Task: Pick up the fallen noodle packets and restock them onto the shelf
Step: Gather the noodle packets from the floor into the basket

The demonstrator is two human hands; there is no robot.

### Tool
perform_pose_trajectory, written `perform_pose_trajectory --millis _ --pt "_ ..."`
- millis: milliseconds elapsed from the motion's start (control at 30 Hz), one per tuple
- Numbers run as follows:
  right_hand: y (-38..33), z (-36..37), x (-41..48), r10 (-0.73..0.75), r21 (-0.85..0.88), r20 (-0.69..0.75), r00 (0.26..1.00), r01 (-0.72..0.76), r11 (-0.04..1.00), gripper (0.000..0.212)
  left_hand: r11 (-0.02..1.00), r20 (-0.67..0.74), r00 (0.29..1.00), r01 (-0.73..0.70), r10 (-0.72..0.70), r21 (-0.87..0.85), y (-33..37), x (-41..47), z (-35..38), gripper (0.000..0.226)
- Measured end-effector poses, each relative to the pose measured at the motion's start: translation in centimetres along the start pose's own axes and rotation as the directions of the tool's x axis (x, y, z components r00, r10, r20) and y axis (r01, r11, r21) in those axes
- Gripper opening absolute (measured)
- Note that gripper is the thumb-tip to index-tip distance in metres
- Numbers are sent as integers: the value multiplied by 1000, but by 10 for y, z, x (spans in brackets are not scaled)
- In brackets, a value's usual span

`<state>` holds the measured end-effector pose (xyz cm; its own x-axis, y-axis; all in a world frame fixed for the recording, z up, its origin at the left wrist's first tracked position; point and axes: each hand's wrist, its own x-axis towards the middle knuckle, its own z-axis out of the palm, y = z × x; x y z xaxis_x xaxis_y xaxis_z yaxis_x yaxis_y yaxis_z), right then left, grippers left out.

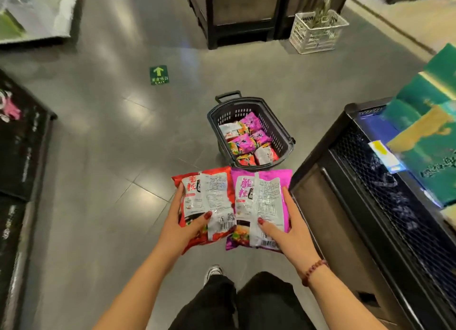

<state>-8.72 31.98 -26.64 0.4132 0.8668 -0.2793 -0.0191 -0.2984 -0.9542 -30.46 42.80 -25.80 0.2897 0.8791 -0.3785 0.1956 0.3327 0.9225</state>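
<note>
The left hand [187, 223] grasps a red plastic noodle packet [212, 196] by its near left corner, with the thumb pressed on the white printed back and the fingers running up the left edge. The right hand [291, 231] grips a magenta plastic noodle packet [264, 196] at its near right corner (thumb on top, fingers along the right edge). Both packets are held flat and side by side, their inner edges meeting, above the grey tiled floor [98, 156], and they reach from the hands toward the far side. Just beyond them sits a dark plastic shopping basket [278, 132] holding more red and magenta packets [244, 142]. The black metal shelf [357, 206] stands just right of the right hand, with green cardboard boxes [429, 137] stacked on it. A red bead bracelet [314, 270] circles the right wrist.
</note>
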Motion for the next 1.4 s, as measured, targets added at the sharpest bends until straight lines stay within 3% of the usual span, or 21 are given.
perform_pose_trajectory --millis 200,633,867,1033,1167,1400 --pt "-24 -3 92 46 45 -105 993 -41 998 84 999 43 999 -4 1 51 34 106 12 90" --pt "-60 -58 367 143 101 -126 982 -131 986 88 992 111 993 32 -46 125 116 374 92 90" --pt "-72 -73 450 194 154 -279 940 -156 976 85 982 266 959 51 -100 183 143 487 119 92" --pt "-68 -58 507 246 236 -427 870 -155 959 85 957 431 894 -9 -123 291 161 584 134 86" --pt "-61 -34 550 321 321 -560 764 -157 934 83 920 548 814 -47 -190 389 168 668 146 86" --pt "-1 9 631 478 472 -661 579 -174 864 84 841 696 653 -165 -299 515 131 797 175 87"
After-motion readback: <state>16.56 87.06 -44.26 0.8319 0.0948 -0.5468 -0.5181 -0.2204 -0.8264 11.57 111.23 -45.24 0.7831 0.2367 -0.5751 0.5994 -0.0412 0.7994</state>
